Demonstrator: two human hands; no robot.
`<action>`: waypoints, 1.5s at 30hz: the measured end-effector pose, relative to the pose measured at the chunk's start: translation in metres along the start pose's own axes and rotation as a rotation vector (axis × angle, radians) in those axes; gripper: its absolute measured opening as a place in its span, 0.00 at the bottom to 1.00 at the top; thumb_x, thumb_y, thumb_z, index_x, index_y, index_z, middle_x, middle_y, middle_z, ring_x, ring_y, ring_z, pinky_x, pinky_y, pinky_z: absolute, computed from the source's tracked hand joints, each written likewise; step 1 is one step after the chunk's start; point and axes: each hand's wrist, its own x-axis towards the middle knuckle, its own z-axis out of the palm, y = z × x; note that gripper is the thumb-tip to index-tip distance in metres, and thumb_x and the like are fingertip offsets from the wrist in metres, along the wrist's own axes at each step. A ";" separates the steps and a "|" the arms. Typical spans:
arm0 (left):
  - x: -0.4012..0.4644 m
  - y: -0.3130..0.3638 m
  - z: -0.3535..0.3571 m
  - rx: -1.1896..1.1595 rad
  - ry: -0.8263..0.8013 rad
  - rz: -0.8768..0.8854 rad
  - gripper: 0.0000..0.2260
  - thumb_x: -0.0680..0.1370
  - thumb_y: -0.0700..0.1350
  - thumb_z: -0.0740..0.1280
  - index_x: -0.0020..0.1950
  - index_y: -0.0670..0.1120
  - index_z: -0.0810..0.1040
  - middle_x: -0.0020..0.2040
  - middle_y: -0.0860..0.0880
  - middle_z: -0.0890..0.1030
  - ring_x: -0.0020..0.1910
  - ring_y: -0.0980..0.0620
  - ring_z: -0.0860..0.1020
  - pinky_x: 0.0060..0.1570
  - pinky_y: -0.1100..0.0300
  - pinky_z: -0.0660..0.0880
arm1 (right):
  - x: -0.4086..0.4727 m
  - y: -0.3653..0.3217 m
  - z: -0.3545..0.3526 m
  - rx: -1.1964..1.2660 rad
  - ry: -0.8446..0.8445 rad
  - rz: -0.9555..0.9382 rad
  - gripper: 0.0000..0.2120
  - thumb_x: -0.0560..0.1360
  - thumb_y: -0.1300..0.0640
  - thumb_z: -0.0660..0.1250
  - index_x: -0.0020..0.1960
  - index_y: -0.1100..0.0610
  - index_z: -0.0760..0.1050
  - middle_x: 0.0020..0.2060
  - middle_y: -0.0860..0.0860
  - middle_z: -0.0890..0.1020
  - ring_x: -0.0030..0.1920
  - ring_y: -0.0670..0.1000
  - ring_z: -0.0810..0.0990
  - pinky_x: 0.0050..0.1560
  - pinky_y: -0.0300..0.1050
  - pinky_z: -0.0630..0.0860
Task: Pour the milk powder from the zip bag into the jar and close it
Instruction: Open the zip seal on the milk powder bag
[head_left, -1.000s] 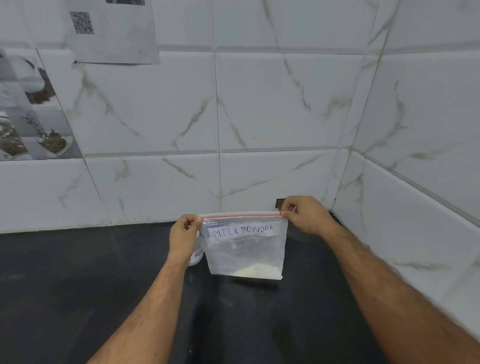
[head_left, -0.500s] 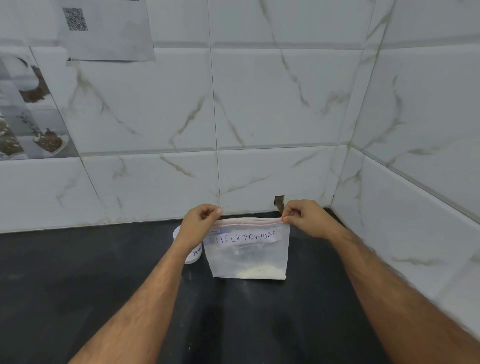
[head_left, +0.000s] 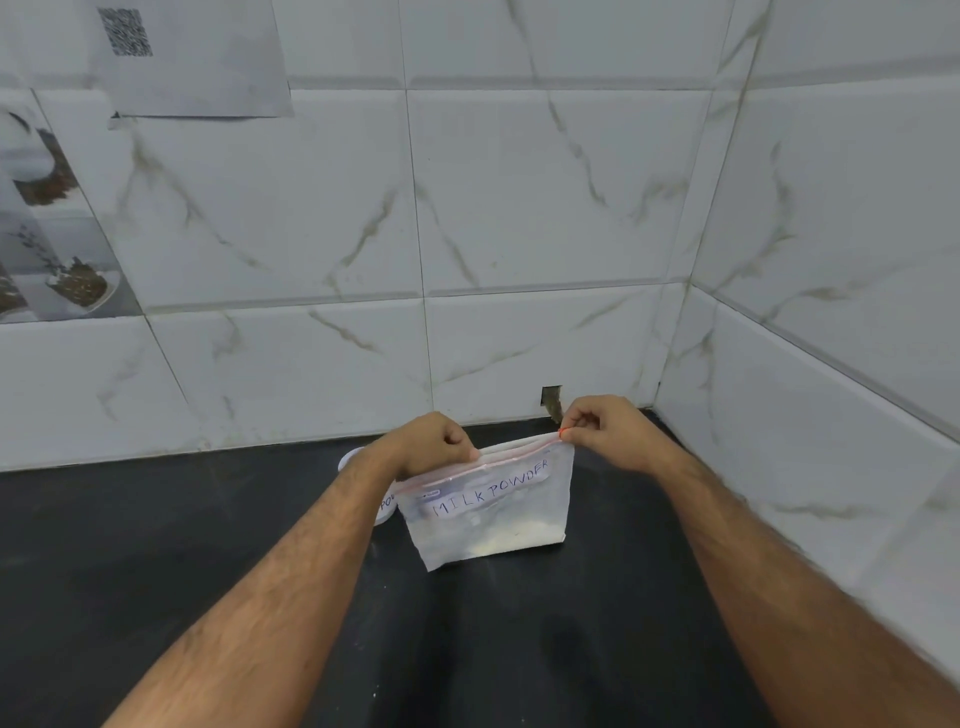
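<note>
Both hands are up on the zip bag (head_left: 488, 512) right now, pinching along its top seal. Left hand (head_left: 434, 441) is curled into a loose fist with the fingertips clamped on the left part of the zipper strip, and the right hand (head_left: 605, 428) is pinching the far right corner of the strip between thumb and finger, right where the little red end shows. The bag stands tilted, right side higher than the left, bottom edge down on the black table (head_left: 156, 545). You can read MILK POWDER handwritten on its white label, and there's a small heap of pale powder sitting in the bottom of the bag, mostly toward the right. Can't really tell if the seal is open or not from here.

Jar (head_left: 384, 501) is tucked behind the left wrist, just left of the bag, mostly hidden. Only its white edge and a bit of lettering show. Everything's sitting near the corner where the marble-look tiled wall (head_left: 519, 208) meets the table.
</note>
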 end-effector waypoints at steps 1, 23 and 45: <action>-0.001 0.002 0.001 -0.003 -0.004 0.006 0.15 0.77 0.53 0.70 0.36 0.44 0.80 0.32 0.64 0.81 0.37 0.55 0.75 0.44 0.54 0.75 | 0.000 0.001 0.000 0.015 0.006 0.005 0.02 0.75 0.60 0.72 0.43 0.56 0.82 0.33 0.43 0.79 0.30 0.36 0.74 0.37 0.35 0.69; 0.017 0.068 0.048 -0.170 0.195 0.022 0.21 0.77 0.44 0.66 0.27 0.49 0.62 0.28 0.49 0.65 0.28 0.53 0.64 0.33 0.59 0.62 | -0.021 -0.003 0.038 0.625 0.001 0.533 0.23 0.75 0.35 0.67 0.51 0.55 0.80 0.44 0.55 0.87 0.39 0.52 0.87 0.35 0.44 0.80; 0.059 0.118 0.158 -0.153 0.192 -0.063 0.14 0.82 0.54 0.63 0.46 0.48 0.83 0.43 0.50 0.85 0.40 0.51 0.84 0.45 0.54 0.81 | -0.031 0.091 0.010 0.828 0.075 0.743 0.11 0.79 0.59 0.65 0.59 0.59 0.79 0.44 0.56 0.88 0.46 0.56 0.88 0.46 0.53 0.84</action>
